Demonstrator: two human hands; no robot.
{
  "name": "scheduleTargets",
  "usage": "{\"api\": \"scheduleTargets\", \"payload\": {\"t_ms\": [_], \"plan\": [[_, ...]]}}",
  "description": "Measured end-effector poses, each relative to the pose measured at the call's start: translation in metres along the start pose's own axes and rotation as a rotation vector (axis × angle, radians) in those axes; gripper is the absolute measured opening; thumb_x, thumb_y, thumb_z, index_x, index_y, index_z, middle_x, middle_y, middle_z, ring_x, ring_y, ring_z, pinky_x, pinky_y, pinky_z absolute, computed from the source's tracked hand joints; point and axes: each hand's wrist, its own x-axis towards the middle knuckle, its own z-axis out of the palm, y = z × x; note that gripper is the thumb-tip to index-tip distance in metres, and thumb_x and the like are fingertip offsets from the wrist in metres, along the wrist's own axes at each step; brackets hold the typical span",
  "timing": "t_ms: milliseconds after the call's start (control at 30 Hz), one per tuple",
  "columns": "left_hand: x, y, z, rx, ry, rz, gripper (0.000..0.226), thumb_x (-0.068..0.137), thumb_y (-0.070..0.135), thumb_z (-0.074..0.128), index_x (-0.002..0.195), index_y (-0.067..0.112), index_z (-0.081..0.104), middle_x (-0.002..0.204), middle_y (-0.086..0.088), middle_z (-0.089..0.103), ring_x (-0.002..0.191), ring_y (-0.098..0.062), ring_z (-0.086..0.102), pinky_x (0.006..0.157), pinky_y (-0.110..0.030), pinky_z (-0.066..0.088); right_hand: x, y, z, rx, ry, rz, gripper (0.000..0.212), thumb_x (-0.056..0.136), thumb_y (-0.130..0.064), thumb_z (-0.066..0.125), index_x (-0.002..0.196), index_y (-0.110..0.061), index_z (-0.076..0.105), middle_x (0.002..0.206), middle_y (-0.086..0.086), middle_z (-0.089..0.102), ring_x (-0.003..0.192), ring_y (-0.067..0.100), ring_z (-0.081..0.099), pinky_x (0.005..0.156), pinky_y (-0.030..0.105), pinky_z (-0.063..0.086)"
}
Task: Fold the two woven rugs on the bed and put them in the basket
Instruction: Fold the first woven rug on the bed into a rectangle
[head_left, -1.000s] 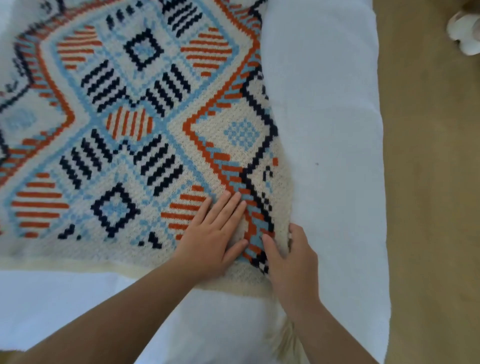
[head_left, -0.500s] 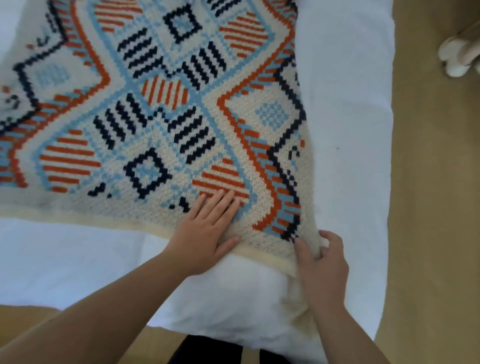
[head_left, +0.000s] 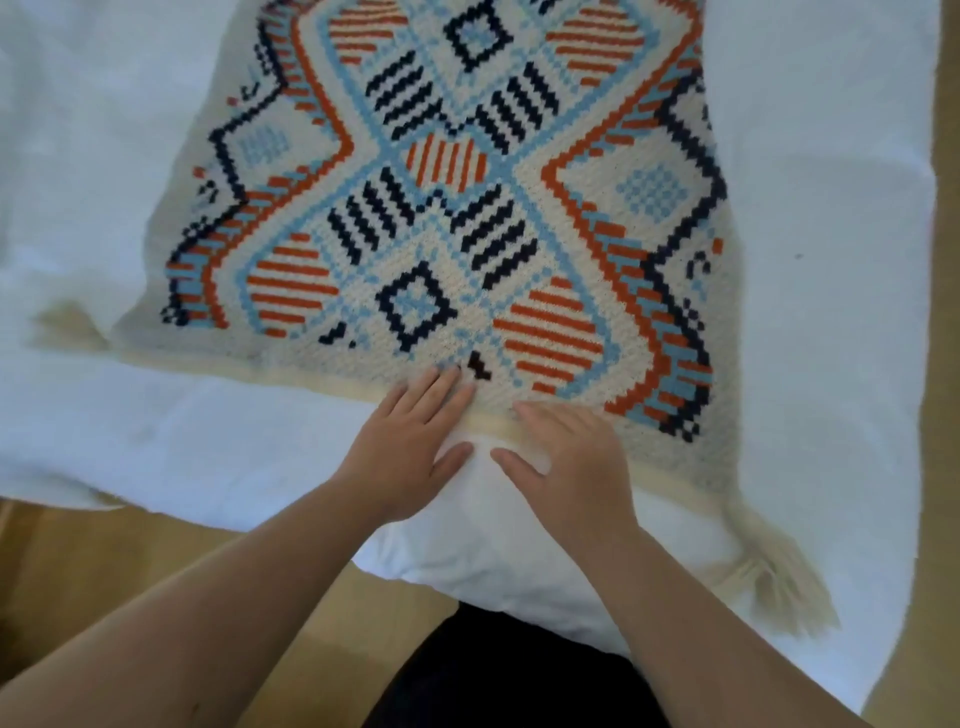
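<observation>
A cream woven rug (head_left: 447, 208) with orange, navy and light-blue geometric patterns lies spread flat on the white bed (head_left: 831, 260). A cream tassel (head_left: 774, 571) hangs at its near right corner, another tassel (head_left: 67, 325) at its near left corner. My left hand (head_left: 410, 447) lies flat with straight fingers on the rug's near cream edge. My right hand (head_left: 571, 467) lies flat beside it, fingers spread across the same edge. Only one rug is in view. No basket is in view.
The bed's near corner ends just in front of me, with tan floor (head_left: 130, 566) below on the left and at the far right edge (head_left: 950, 364). Dark clothing (head_left: 498, 675) shows at the bottom.
The view has swung left, so the rug sits more centrally. My right hand let go of the rug's right corner and moved left onto the near edge beside my left hand.
</observation>
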Motion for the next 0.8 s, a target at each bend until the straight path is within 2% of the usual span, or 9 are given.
{"api": "scheduleTargets", "payload": {"t_ms": [100, 167, 233, 300, 433, 533, 633, 733, 800], "plan": [[-0.020, -0.023, -0.003, 0.008, -0.011, -0.057, 0.074, 0.094, 0.062, 0.001, 0.158, 0.025, 0.000, 0.164, 0.004, -0.008, 0.150, -0.014, -0.013, 0.124, -0.037, -0.001, 0.009, -0.023, 0.011, -0.006, -0.036, -0.038, 0.050, 0.082, -0.050, 0.064, 0.117, -0.016, 0.072, 0.112, -0.001, 0.073, 0.104, 0.021, 0.066, 0.095, 0.037, 0.047], [-0.033, -0.045, -0.004, 0.005, -0.027, -0.087, 0.075, 0.094, 0.062, 0.002, 0.159, 0.025, 0.002, 0.164, 0.005, -0.005, 0.151, -0.013, -0.010, 0.124, -0.037, 0.002, 0.016, -0.040, 0.018, -0.021, -0.047, -0.051, 0.051, 0.085, -0.053, 0.058, 0.118, -0.018, 0.072, 0.113, -0.003, 0.073, 0.104, 0.020, 0.066, 0.095, 0.036, 0.046], [-0.043, -0.072, -0.005, 0.013, -0.015, -0.111, 0.074, 0.096, 0.061, 0.006, 0.159, 0.023, 0.011, 0.165, 0.003, 0.004, 0.152, -0.015, 0.001, 0.122, -0.040, 0.015, 0.027, -0.060, 0.033, -0.024, -0.059, -0.066, 0.053, 0.085, -0.055, 0.053, 0.118, -0.018, 0.072, 0.113, -0.003, 0.073, 0.104, 0.019, 0.066, 0.095, 0.037, 0.047], [-0.049, -0.097, -0.007, 0.048, 0.006, -0.131, 0.070, 0.099, 0.058, 0.014, 0.156, 0.020, 0.027, 0.163, -0.001, 0.021, 0.151, -0.018, 0.019, 0.116, -0.042, 0.030, 0.037, -0.076, 0.050, -0.013, -0.062, -0.069, 0.052, 0.085, -0.055, 0.056, 0.116, -0.017, 0.073, 0.111, -0.003, 0.074, 0.103, 0.020, 0.067, 0.094, 0.040, 0.050], [-0.059, -0.179, -0.010, 0.091, 0.111, -0.106, 0.062, 0.098, 0.050, 0.028, 0.146, 0.017, 0.048, 0.154, -0.006, 0.044, 0.141, -0.023, 0.042, 0.103, -0.042, 0.030, 0.065, -0.131, 0.108, -0.026, -0.076, -0.081, 0.051, 0.085, -0.055, 0.057, 0.114, -0.016, 0.074, 0.110, -0.001, 0.074, 0.101, 0.023, 0.067, 0.092, 0.043, 0.052], [-0.068, -0.255, -0.011, 0.089, 0.192, -0.103, 0.060, 0.095, 0.048, 0.036, 0.141, 0.015, 0.054, 0.148, -0.010, 0.051, 0.133, -0.029, 0.050, 0.098, -0.045, 0.037, 0.090, -0.183, 0.159, -0.059, -0.070, -0.111, 0.048, 0.085, -0.053, 0.058, 0.112, -0.017, 0.075, 0.109, -0.002, 0.074, 0.101, 0.024, 0.066, 0.091, 0.041, 0.052], [-0.082, -0.319, -0.014, 0.080, 0.183, -0.061, 0.059, 0.093, 0.047, 0.038, 0.137, 0.013, 0.058, 0.143, -0.011, 0.056, 0.128, -0.031, 0.055, 0.095, -0.044, 0.042, 0.110, -0.229, 0.193, -0.115, -0.098, -0.120, 0.043, 0.083, -0.049, 0.066, 0.112, -0.018, 0.074, 0.110, -0.003, 0.074, 0.100, 0.024, 0.066, 0.092, 0.038, 0.050], [-0.097, -0.365, -0.010, 0.078, 0.213, 0.031, 0.050, 0.093, 0.035, 0.044, 0.132, 0.011, 0.062, 0.139, -0.012, 0.059, 0.125, -0.030, 0.058, 0.091, -0.041, 0.043, 0.125, -0.268, 0.214, -0.182, -0.131, -0.124, 0.045, 0.079, -0.046, 0.068, 0.114, -0.018, 0.074, 0.110, -0.004, 0.074, 0.099, 0.024, 0.066, 0.094, 0.034, 0.046], [-0.100, -0.381, -0.004, 0.079, 0.247, 0.078, 0.042, 0.089, 0.018, 0.063, 0.129, 0.007, 0.064, 0.136, -0.015, 0.061, 0.122, -0.032, 0.061, 0.088, -0.041, 0.050, 0.133, -0.282, 0.222, -0.205, -0.126, -0.140, 0.043, 0.077, -0.041, 0.075, 0.112, -0.017, 0.074, 0.108, -0.003, 0.074, 0.098, 0.025, 0.067, 0.092, 0.037, 0.049]]}}
